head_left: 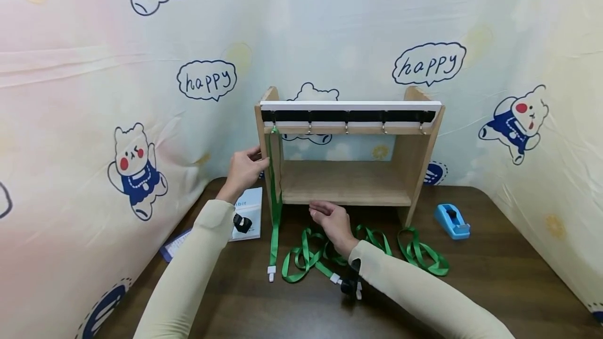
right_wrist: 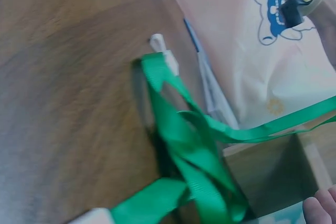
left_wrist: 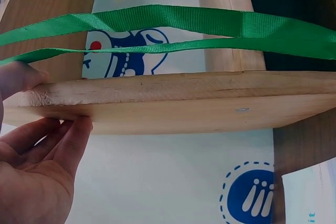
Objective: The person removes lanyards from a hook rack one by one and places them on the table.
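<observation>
A wooden rack stands on the table, with a row of metal hooks under its white-and-black top bar. From the leftmost hook a green lanyard hangs down, its white clip at the bottom. My left hand holds the rack's left side panel, thumb on the front edge and fingers on the outer face. Beside that panel, in the left wrist view, runs the hanging lanyard's strap. My right hand is empty at the shelf's front edge, fingers extended, above loose green lanyards.
Another green lanyard lies at the right, near a blue tape dispenser. A white-and-blue booklet lies left of the rack, partly behind my left forearm. Printed cloth surrounds the table on the back and sides.
</observation>
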Available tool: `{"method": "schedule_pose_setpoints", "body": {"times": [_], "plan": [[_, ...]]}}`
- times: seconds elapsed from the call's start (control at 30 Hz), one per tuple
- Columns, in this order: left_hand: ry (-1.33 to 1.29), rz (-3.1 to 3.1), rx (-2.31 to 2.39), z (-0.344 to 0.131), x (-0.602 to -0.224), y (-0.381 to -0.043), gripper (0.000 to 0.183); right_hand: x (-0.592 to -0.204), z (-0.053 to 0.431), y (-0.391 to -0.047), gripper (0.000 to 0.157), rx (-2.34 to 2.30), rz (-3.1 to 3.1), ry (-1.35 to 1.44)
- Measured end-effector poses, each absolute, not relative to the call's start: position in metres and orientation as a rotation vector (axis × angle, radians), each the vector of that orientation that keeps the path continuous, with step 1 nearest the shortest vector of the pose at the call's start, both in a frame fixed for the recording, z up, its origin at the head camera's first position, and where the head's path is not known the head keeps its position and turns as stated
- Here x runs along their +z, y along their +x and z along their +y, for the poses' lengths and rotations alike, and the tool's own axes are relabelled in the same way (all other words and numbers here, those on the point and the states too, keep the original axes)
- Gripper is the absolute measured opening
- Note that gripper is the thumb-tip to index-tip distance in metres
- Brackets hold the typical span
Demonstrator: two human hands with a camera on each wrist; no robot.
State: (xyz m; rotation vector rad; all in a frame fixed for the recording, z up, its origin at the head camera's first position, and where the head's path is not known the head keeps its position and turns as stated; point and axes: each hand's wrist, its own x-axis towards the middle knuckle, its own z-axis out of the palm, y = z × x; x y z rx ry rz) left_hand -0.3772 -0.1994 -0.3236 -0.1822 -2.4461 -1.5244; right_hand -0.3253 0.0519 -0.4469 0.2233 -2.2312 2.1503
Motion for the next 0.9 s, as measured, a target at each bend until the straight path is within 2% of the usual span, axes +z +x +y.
{"method": "schedule_pose_setpoints", "body": {"times": [0.3, 0.53, 0.9], "plan": [[-0.188, -2.447, -1.524, -0.199, -0.326, -0.379, 0.062, -0.415, 0.055, -0.33, 0.036, 2.21, -2.123, 0.394], [-0.187, -2.433, -1.524, -0.198, -0.319, -0.381, 0.061, -0.373, 0.059, -0.338, 0.029, 2.11, -2.088, 0.483], [-0.199, -2.441, -1.512, -0.199, -0.324, -0.379, 0.06, -0.315, 0.058, -0.346, 0.03, 1.953, -2.041, 0.616]]}}
